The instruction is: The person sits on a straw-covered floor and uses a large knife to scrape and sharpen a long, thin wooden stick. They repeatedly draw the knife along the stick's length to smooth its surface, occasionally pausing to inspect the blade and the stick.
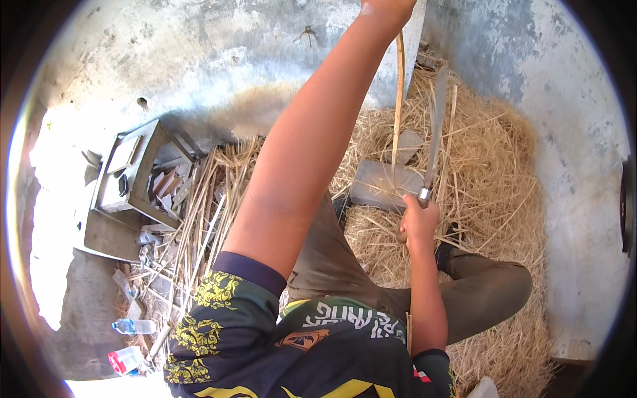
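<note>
My left arm reaches far up, and my left hand (390, 8) is partly cut off by the top edge. A long thin bamboo strip (399, 93) runs down from that hand to a grey stone block (381, 184); the fingers around it are mostly out of sight. My right hand (421, 222) is closed round the wooden handle of a machete (438, 113). Its long blade points up and away, just right of the strip and apart from it. The block lies between my legs on pale shavings.
Fine shavings (497, 172) are heaped along the right wall. Long split strips (199, 219) lie left of my leg. A wooden cabinet (142, 172) with scraps stands at the left wall. A plastic bottle (133, 326) and a red-lidded container (125, 360) lie lower left.
</note>
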`<action>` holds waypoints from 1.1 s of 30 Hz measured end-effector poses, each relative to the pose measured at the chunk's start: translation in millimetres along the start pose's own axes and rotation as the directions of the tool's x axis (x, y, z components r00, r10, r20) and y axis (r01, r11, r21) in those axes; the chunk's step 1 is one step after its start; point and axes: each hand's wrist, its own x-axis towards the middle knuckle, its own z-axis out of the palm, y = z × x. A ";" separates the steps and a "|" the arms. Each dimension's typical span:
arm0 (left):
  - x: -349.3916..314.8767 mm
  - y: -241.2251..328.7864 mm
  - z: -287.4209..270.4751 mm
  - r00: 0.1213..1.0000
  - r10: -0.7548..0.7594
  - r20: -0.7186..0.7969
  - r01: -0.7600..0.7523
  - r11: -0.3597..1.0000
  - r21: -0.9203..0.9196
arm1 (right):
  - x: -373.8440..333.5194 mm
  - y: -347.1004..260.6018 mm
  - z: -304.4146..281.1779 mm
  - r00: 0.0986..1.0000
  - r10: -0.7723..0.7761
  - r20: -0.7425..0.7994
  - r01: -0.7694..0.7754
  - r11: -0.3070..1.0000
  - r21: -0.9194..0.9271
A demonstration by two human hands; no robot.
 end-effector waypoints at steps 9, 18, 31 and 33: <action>-6.9 23.9 18.8 0.974 -0.197 0.114 0.184 0.977 0.109 | 3.6 60.4 6.9 0.969 0.245 -0.014 -0.238 0.922 -0.306; 1.0 18.0 10.7 0.918 -0.362 0.160 0.387 0.905 -0.177 | -24.3 -50.7 -2.3 1.000 0.029 -0.001 -0.029 0.999 0.030; -18.0 17.0 34.7 1.000 0.022 0.016 -0.023 0.998 0.050 | -35.3 -77.6 26.8 0.981 0.103 0.164 -0.086 0.991 -0.107; -19.6 14.0 35.7 0.995 0.104 0.004 -0.104 0.986 0.132 | -36.2 -101.9 26.9 0.987 0.026 0.156 -0.003 0.989 -0.148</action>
